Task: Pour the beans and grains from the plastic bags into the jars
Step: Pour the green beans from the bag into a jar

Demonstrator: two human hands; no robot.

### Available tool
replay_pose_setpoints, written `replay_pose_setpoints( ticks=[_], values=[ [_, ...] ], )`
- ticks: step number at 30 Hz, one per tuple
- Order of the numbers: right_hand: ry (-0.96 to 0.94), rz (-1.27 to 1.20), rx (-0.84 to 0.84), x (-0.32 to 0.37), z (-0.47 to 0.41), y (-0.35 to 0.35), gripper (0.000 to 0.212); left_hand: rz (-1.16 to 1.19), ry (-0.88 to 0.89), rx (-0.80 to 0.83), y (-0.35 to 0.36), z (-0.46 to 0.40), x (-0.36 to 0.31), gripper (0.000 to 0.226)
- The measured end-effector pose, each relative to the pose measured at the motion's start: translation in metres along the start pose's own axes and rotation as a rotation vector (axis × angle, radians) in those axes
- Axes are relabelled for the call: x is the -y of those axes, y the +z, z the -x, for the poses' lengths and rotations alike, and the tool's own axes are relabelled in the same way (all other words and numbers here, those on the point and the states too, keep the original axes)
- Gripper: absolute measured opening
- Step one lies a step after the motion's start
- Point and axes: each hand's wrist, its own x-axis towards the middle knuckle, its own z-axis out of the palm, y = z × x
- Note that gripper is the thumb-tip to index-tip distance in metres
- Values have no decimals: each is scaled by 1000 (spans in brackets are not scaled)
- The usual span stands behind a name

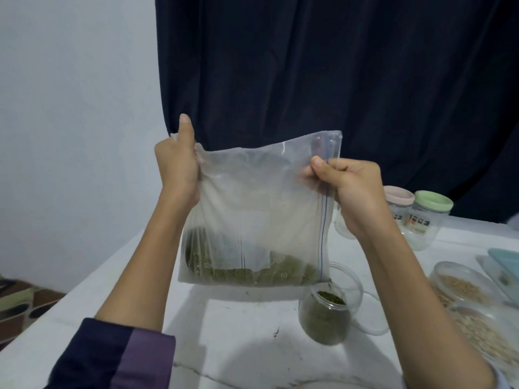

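Ok so the zip bag (261,209) is up in the air over the desk (252,332), turned sideways so the blue zip strip runs down its right edge. The left hand (177,167) is clenched around the bunched top-left corner, thumb sticking up, and the right hand (345,186) is pinching the zip edge partway down. The green beans (247,272) are lying along the bottom of the bag, and its lower right corner sits right above the mouth of the open jar (324,315), which already looks more than half full of the same stuff.

What I'd worry about: that jar mouth is small next to such a wide floppy bag. If the beans slide over all at once, I'd guess they overshoot the rim and scatter across the desk. Can't tell how wide the zip is open at the bottom, so the stream could come out wider than the jar. The dragging corner could also nudge the jar and tip it. There are 2 lidded jars (418,217) behind and tubs of grain (460,282) at the right.
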Motion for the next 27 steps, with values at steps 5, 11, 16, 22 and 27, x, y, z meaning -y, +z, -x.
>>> replay_pose_setpoints(
  ticks=[5,11,16,22,27],
  values=[
    [10,-21,-16,-1,-1,0,20,-8,-7,-2,1,3,0,51],
    [13,-32,-23,-3,-1,0,27,-12,14,21,1,5,-1,52],
    [11,-44,-39,-5,-1,-3,21,5,1,36,2,5,-1,52],
    [13,-46,-51,-6,1,-3,20,-5,-5,32,2,6,0,51],
    [20,-59,-64,-7,2,-4,22,2,-12,37,2,6,0,51]
  ],
)
